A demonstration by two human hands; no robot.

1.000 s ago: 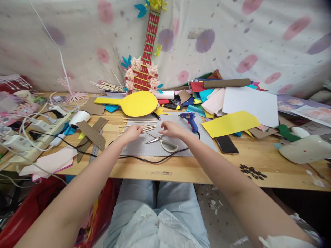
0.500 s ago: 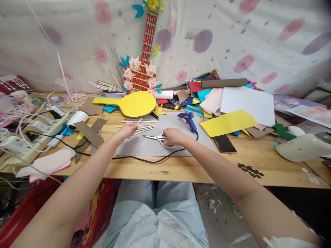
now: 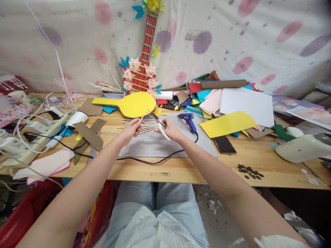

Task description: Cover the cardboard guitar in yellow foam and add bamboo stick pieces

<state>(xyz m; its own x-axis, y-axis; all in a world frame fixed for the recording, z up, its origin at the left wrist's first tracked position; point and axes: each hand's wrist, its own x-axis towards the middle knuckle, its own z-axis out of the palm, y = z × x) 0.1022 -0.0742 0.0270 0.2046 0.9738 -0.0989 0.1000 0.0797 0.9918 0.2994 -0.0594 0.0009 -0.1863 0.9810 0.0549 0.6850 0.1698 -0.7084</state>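
Note:
Between the fingers of my left hand (image 3: 133,130) is a thin wooden stick (image 3: 126,148), its lower end slanting down toward the mat. My right hand (image 3: 168,130) is closed on the white handles of a pair of scissors (image 3: 163,131). The scissor blades point up and left, partly open, close to the top end of the stick; whether they touch it I cannot tell. Several more wooden sticks (image 3: 147,129) lie on the grey cutting mat (image 3: 165,150) behind and between my hands. A yellow paddle-shaped piece (image 3: 138,104) lies just beyond them.
A blue glue gun (image 3: 190,121) rests on the mat's right side, its black cord crossing the front. A phone (image 3: 224,144) and dark beads (image 3: 250,171) lie to the right. Brown strips (image 3: 89,136) and a power strip (image 3: 46,132) are on the left. A red flowered instrument (image 3: 142,74) stands behind.
My right hand has lifted the scissors off the mat, with the blades now opened and turned upward. My left hand has shifted slightly right and raised the stick toward them.

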